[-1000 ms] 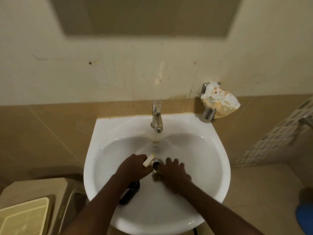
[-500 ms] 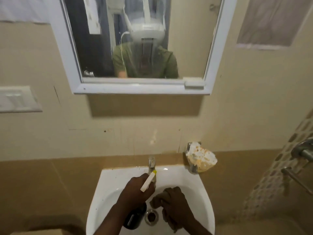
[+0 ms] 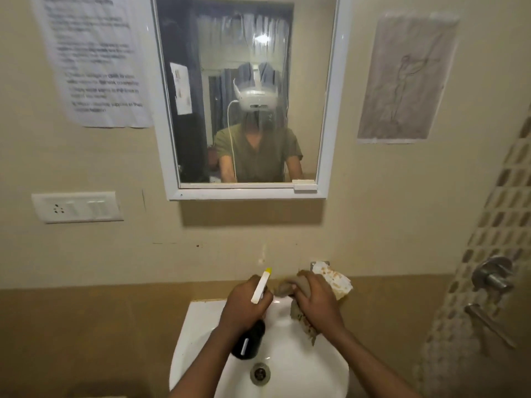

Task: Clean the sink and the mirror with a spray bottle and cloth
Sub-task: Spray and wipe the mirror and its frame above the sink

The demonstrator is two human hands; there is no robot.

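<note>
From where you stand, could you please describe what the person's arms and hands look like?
Both forearms are bare, with no sleeves, gloves, watch or rings visible on the left hand or right hand. The mirror reflects short olive-green shirt sleeves ending above the elbows.

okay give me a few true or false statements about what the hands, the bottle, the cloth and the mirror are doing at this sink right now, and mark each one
1. The left hand grips the spray bottle. True.
2. The right hand is empty. False: it grips the cloth.
3. The cloth is pressed against the mirror. False: it is held low, over the sink.
4. The drain is uncovered. True.
5. The bottle's nozzle points down into the drain. False: it points up, toward the wall.
</note>
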